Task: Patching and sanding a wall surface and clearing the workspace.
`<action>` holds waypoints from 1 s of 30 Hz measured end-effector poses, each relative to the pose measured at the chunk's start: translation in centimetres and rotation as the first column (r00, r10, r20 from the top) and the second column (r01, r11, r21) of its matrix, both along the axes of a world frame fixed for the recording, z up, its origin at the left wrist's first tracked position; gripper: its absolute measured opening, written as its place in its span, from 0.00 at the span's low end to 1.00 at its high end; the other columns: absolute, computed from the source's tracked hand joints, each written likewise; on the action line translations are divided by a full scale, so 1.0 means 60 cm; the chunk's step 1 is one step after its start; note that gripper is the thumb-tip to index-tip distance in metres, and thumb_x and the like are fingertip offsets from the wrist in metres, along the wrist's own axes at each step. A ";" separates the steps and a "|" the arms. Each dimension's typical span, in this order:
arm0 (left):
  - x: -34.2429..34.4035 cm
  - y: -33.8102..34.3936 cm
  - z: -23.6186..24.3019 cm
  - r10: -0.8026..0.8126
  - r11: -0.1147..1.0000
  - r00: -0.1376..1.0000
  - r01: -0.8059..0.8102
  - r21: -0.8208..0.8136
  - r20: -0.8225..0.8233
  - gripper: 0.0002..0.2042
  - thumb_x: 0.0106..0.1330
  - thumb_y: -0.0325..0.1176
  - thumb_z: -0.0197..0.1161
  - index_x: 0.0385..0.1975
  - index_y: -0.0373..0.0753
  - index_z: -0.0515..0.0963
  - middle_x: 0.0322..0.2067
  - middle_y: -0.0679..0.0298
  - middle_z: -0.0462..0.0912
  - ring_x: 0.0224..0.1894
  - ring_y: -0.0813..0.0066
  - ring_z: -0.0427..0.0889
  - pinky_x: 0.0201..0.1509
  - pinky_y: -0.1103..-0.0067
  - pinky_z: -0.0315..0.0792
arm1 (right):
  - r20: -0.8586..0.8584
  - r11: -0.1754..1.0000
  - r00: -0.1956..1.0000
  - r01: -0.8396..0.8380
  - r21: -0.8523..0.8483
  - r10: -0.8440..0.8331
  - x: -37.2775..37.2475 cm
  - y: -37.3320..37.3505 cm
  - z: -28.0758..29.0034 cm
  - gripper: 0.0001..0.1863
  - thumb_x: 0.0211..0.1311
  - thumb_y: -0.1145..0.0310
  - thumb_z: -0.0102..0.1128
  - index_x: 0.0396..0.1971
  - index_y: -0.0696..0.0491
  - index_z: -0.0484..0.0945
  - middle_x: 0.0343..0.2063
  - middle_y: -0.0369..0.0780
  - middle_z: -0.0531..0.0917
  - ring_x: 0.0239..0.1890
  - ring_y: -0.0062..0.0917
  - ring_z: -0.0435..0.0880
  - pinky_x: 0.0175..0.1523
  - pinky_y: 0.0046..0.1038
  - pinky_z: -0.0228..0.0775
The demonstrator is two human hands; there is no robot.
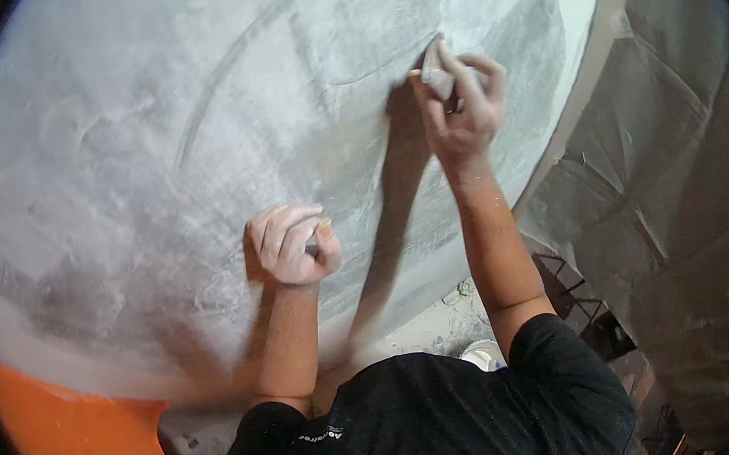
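Note:
A large curved grey-white surface [281,129], smeared with darker dusty patches and thin curved lines, fills most of the view. My right hand [463,108], powdered with pale dust, is raised against its right part. Between the thumb and fingers I pinch a small grey folded piece [437,75] that looks like sandpaper, its tip touching the surface or very near it. My left hand [293,245] is lower and to the left, also dusty. Its fingers are curled toward the thumb close to the surface; whatever they may hold is mostly hidden.
An orange panel or sheet [74,440] lies at the lower left. Creased grey-brown sheeting [663,166] hangs along the right side. Below the curved surface, a white round container [482,355] stands on the dusty floor [430,328], partly behind my black shirt.

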State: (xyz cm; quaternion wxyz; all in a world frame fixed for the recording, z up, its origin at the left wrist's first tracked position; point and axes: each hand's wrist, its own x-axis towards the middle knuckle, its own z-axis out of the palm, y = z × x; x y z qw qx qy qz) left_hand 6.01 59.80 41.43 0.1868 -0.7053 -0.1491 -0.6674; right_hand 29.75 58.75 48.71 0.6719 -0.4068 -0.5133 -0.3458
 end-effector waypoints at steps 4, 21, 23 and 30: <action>-0.010 0.005 -0.006 -0.039 0.999 0.999 0.040 0.015 -0.031 0.08 0.58 0.33 0.57 0.18 0.44 0.73 0.26 0.69 0.82 0.30 0.67 0.79 0.39 0.73 0.70 | 0.038 0.996 0.996 0.082 -0.035 -0.081 -0.030 0.001 -0.031 0.22 0.48 0.78 0.70 0.47 0.56 0.82 0.40 0.43 0.74 0.30 0.25 0.77 0.32 0.23 0.71; -0.009 0.007 -0.008 -0.136 0.990 0.988 0.138 0.029 -0.073 0.09 0.58 0.31 0.54 0.15 0.44 0.72 0.21 0.69 0.81 0.25 0.70 0.78 0.33 0.75 0.69 | -0.001 0.997 0.998 0.058 0.044 -0.058 -0.004 0.010 -0.063 0.17 0.44 0.74 0.75 0.38 0.55 0.85 0.25 0.42 0.77 0.24 0.24 0.76 0.29 0.23 0.70; -0.009 0.006 -0.006 -0.132 0.991 0.988 0.133 0.013 -0.079 0.10 0.58 0.30 0.54 0.15 0.44 0.72 0.21 0.69 0.80 0.25 0.71 0.78 0.33 0.75 0.69 | 0.080 0.971 0.978 0.176 0.162 -0.191 0.017 0.028 -0.039 0.17 0.44 0.74 0.75 0.38 0.55 0.86 0.24 0.41 0.77 0.24 0.24 0.76 0.28 0.23 0.69; -0.001 0.005 -0.003 -0.090 0.996 0.989 0.090 0.000 -0.115 0.10 0.58 0.30 0.54 0.14 0.44 0.70 0.20 0.69 0.79 0.23 0.71 0.76 0.31 0.75 0.67 | 0.023 0.946 0.976 0.206 0.250 -0.218 0.074 0.053 0.020 0.14 0.49 0.70 0.74 0.38 0.51 0.85 0.23 0.38 0.75 0.20 0.23 0.73 0.25 0.25 0.67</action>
